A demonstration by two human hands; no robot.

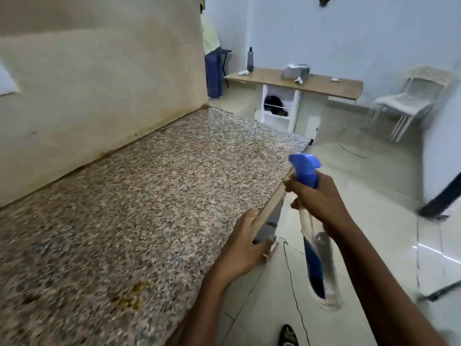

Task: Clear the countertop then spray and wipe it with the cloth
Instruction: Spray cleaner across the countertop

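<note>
The speckled granite countertop (139, 196) fills the left and middle of the head view, with brownish stains near its front edge. My right hand (321, 198) grips the neck of a clear spray bottle (316, 253) with a blue trigger head, held just off the counter's right edge with the nozzle toward the counter. My left hand (245, 248) rests on the counter's front edge, fingers curled over it and holding nothing. No cloth is in view.
A stained beige wall (99, 83) runs along the counter's far side. Across the tiled floor stand a wooden desk (299, 83) with small items, white plastic chairs (411, 101), and a person (212, 58) partly hidden behind the wall. A thin cable (291, 283) trails on the floor.
</note>
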